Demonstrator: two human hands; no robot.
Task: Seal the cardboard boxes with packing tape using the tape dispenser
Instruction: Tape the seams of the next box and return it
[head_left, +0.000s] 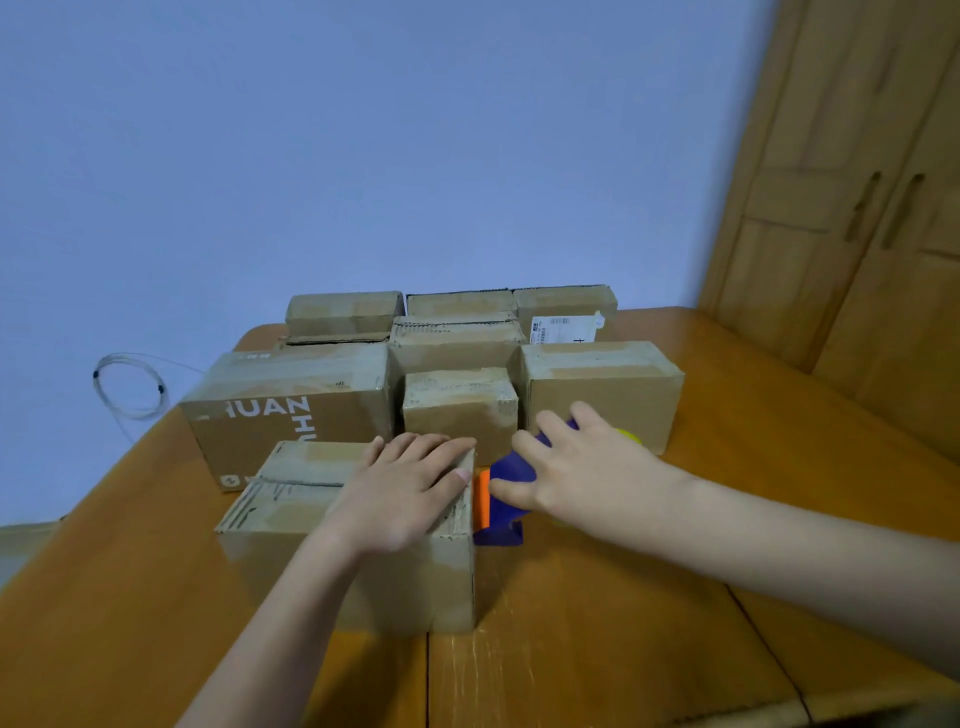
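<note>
Tape dispenser (506, 493), blue with an orange part facing the nearest cardboard box (358, 530), is sitting just off that box's right side, low against the wooden table (597, 649). The right hand (587, 473) is gripping it from above, fingers curled over its body, so most of the tool is hidden; whether any tape is already stuck to the box is impossible to tell. The left hand (410, 488) is lying flat on the box's top near the right edge, fingers straight, pressing the flaps down.

Several risks are standing out. The left fingertips are reaching right up to the edge where the dispenser is working, so a strip pulled across the top would likely be running into them, or the cutting blade might be catching a finger. The box looks light and worn, and pulling tape sideways could be dragging it across the table if the pressing hand eases off. The flaps, creased and frayed, may be springing apart under the tape and leaving a wrinkled seam.

Behind, a box printed with white letters (291, 410), a small box (460, 405) and another box on the right (602, 389) are crowding close, so a wide sweep of the dispenser could be knocking into them.
</note>
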